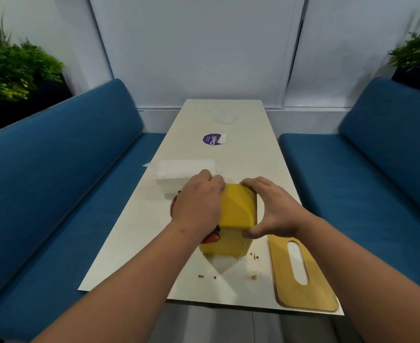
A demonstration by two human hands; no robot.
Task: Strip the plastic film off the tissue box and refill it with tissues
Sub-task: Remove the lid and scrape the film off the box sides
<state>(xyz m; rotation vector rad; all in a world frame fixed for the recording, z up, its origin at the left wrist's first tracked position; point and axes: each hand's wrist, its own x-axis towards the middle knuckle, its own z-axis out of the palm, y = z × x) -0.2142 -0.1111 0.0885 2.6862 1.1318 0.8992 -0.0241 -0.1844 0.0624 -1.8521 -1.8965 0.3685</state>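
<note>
A yellow tissue box (pixel 236 214) stands tilted on the white table (pixel 134 231), covered in glossy film. My right hand (pixel 271 209) grips its right side, fingers over the far top edge and thumb at the near corner. My left hand (pixel 199 206) lies over the box's left side with fingers curled at the far top corner; what they pinch is hidden. A red-orange scrap (pixel 211 238) shows under my left wrist. A white tissue pack (pixel 179 174) in clear wrap lies just behind my left hand. The box's yellow lid (pixel 300 273), with an oval slot, lies flat at the near right.
Small reddish scraps (pixel 253 277) litter the table near the box. A purple round sticker (pixel 212 139) and a clear crumpled film (pixel 226 118) lie farther back. Blue benches (pixel 55 184) flank the table, with plants (pixel 13 68) behind them.
</note>
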